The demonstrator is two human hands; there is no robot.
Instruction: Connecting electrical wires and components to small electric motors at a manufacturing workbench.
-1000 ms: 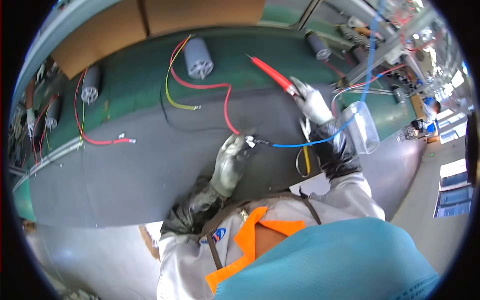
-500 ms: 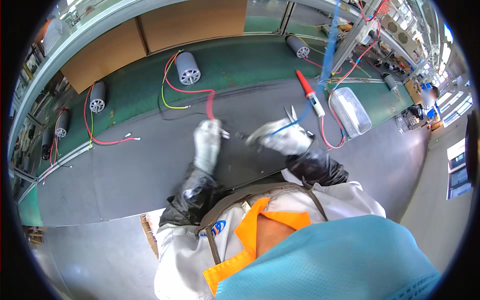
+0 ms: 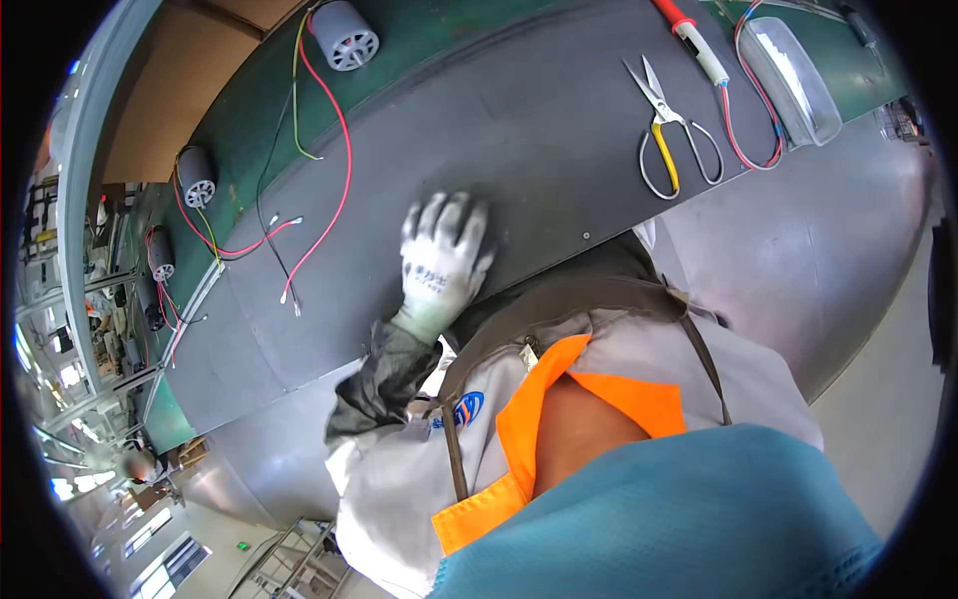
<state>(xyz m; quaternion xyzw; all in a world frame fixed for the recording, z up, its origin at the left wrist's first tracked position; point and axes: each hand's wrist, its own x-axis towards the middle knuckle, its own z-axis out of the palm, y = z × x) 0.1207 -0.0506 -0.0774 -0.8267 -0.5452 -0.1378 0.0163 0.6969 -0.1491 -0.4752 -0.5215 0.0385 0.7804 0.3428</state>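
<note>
left hand (image 3: 444, 262) (white knit glove, dark fingertips) lies flat, palm down, on the dark grey mat (image 3: 519, 130). its fingers (image 3: 439, 215) are spread and released, grasping nothing. right hand isn't visible anywhere, so can't tell its state.

nearest thing to the fingers: the loose end of a red wire (image 3: 324, 190) and a black wire (image 3: 264, 215) lying on the mat, off to the fingers' left, near but not touching. both run up to a small grey motor (image 3: 344, 35) on the green belt (image 3: 249, 130), well beyond the fingertips and to their left. a yellow-green wire (image 3: 296, 100) leaves the same motor.

further left of the fingers: two more small motors (image 3: 195, 178) on the belt, with red and yellow leads.

to the right of the fingers, well apart: scissors with yellow handles (image 3: 671, 135), lying closed on the mat. beyond them a red-handled soldering iron (image 3: 694, 40) and a clear plastic container (image 3: 788, 65) at the mat's edge, red cable looping between them.
</note>
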